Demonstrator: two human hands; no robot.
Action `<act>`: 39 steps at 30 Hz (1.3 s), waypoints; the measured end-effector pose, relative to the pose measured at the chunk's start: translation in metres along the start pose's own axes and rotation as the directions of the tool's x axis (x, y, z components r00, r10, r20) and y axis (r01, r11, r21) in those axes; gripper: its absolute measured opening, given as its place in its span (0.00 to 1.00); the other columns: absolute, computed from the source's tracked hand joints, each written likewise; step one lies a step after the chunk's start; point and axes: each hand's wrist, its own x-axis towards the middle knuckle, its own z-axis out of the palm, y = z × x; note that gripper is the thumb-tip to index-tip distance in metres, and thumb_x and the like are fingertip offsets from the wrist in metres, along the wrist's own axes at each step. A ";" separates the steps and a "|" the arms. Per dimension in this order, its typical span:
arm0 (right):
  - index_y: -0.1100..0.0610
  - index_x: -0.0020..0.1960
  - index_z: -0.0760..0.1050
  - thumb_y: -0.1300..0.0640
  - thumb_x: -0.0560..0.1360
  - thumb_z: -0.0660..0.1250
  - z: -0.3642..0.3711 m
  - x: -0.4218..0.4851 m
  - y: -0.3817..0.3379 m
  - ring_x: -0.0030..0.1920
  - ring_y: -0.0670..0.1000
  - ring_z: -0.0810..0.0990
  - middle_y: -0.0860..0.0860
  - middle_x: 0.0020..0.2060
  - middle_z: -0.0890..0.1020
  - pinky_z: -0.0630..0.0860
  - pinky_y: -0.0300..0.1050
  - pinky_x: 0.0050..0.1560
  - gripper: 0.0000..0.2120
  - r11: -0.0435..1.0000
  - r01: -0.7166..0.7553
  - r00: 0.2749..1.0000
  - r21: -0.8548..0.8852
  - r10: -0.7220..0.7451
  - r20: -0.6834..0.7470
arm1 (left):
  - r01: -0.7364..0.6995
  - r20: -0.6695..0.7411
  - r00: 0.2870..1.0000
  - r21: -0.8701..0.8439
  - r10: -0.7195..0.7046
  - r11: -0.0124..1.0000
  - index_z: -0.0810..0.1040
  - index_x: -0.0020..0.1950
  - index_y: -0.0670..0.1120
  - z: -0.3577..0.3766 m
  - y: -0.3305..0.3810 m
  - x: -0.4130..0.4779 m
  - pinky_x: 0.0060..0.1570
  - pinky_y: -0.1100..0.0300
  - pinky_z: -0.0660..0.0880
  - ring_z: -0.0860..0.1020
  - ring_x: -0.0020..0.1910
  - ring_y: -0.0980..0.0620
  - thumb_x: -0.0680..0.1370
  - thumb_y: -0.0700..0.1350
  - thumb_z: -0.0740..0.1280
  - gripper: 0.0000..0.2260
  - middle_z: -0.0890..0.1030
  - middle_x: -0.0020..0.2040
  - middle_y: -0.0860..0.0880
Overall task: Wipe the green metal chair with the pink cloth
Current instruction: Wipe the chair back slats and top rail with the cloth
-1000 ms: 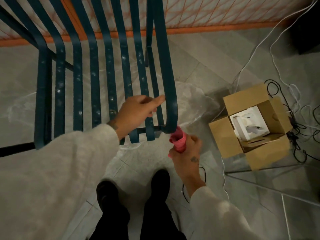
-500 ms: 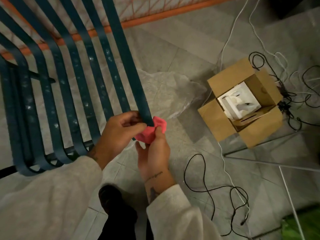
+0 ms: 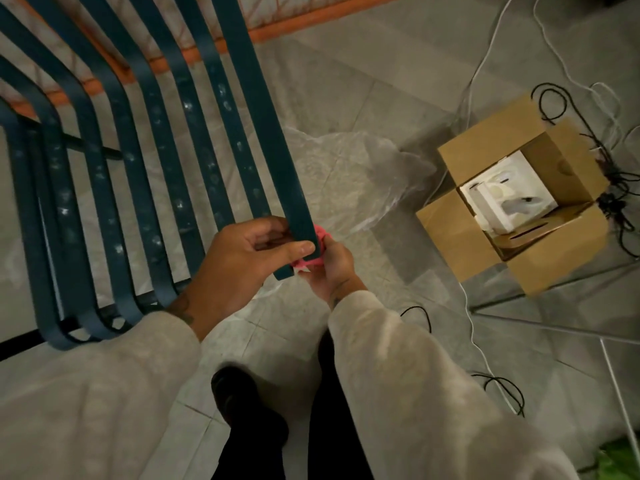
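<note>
While the left hand [image 3: 242,261] pinches the outermost slat of the green metal chair [image 3: 266,133] near its lower end, the right hand [image 3: 330,268] presses the bunched pink cloth [image 3: 313,252] against that slat's far side. Left thumb lies across the slat face, fingers curled behind it — a steadying grip. Right hand is closed around the cloth; only a pink edge and a small pale corner show past the metal.

Step in hand, as I judge it: wiping this outer slat. To do it well, wrap the cloth round both face and edge, keep the left hand bracing just beside the wiping point so the thin strip does not flex away, then draw the cloth along the slat's length rather than dabbing. The bent lower ends, where slats curve under to a dark crossbar, likely want a separate pass.

Materials: slats are flat, narrow bands of painted metal, dark blue-green in this dim light, smooth-edged, curved at both ends. The inner slats carry many pale smudgy spots — dust or dried marks, cannot tell which. The cloth looks soft and crumpled. The floor [image 3: 346,98] is grey tile; a crinkled clear plastic sheet [image 3: 353,174] lies on it beside the chair, with an open cardboard box [image 3: 554,271] well apart to the right.
</note>
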 end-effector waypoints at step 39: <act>0.57 0.57 0.75 0.65 0.75 0.63 0.038 -0.124 -0.042 0.79 0.66 0.49 0.60 0.77 0.61 0.51 0.60 0.78 0.12 -0.857 0.349 0.312 -0.380 -0.276 0.909 | 0.290 0.064 0.956 -0.358 -0.286 0.887 0.79 0.59 0.46 -0.016 0.016 -0.010 0.54 0.59 0.79 0.82 0.54 0.49 0.74 0.24 0.56 0.24 0.84 0.52 0.46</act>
